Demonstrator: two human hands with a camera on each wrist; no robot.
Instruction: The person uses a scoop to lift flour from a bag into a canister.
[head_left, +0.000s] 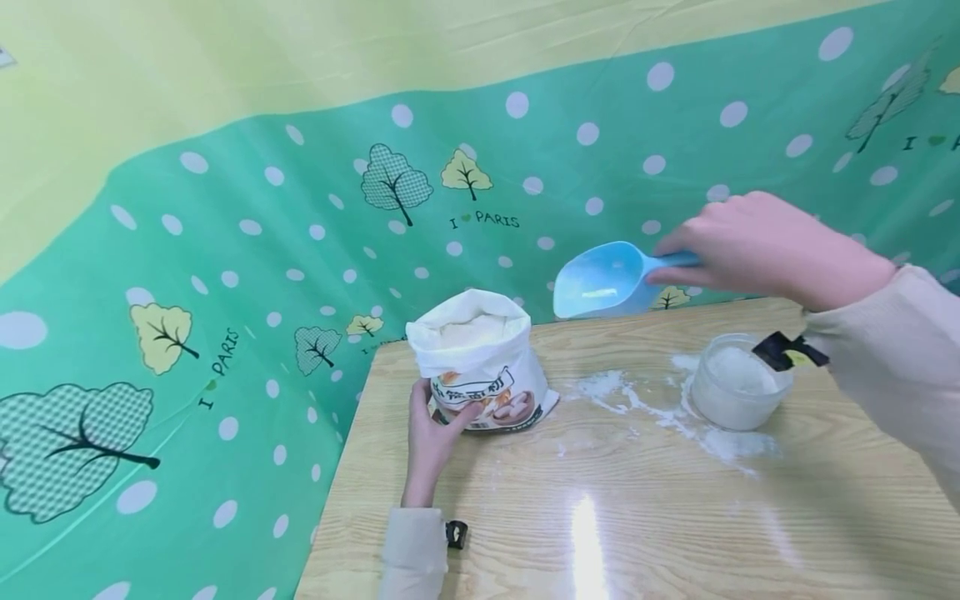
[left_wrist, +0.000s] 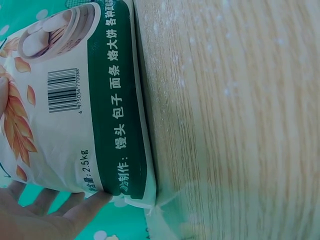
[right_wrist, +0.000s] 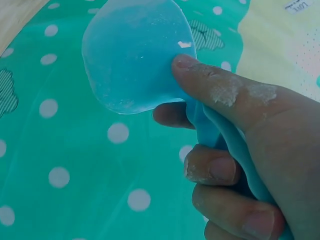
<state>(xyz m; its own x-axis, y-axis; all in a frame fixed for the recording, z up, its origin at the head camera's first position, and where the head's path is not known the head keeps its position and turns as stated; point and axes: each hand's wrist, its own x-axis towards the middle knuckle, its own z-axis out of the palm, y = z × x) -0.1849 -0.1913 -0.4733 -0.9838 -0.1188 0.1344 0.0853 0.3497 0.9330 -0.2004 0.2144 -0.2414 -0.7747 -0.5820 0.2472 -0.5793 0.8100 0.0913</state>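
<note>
A blue plastic scoop (head_left: 600,279) is raised above the table, its handle gripped by my right hand (head_left: 757,246). In the right wrist view the thumb lies along the scoop (right_wrist: 135,55), with fingers wrapped round the handle. White powder clings to that thumb and a finger. An open white flour bag (head_left: 476,362), its top rolled down, stands upright on the table with flour visible inside. My left hand (head_left: 435,429) grips its lower left side, thumb across the front. The left wrist view shows the bag's printed face (left_wrist: 60,130) and fingers (left_wrist: 80,212) against its side.
A clear round container (head_left: 738,383) of white powder stands on the right of the wooden table (head_left: 525,517), below the right forearm. Spilled powder (head_left: 645,408) trails between bag and container. A green, dotted cloth (head_left: 300,250) hangs behind and left.
</note>
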